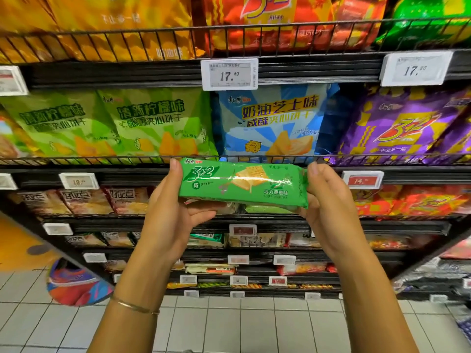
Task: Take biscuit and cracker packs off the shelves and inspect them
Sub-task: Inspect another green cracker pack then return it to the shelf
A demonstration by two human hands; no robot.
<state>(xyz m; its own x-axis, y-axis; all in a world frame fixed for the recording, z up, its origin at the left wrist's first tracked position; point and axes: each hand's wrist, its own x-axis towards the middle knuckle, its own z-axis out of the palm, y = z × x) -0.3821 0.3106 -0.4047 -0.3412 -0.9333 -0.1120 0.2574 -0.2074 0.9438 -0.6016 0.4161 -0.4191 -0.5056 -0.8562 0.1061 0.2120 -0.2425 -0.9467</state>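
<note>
Before the black wire-fronted shelves, my left hand pinched one end of the long green glossy cracker pack, my right hand the other; I judged it light, slick and crushable, best held by its ends.

A supermarket aisle: black wire-fronted shelves stacked with biscuit bags, electronic price tags clipped along each edge.

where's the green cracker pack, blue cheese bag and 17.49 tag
green cracker pack [244, 186], head view, front middle
blue cheese bag [276, 121], head view, printed front
17.49 tag [229, 75], head view, its screen
</note>
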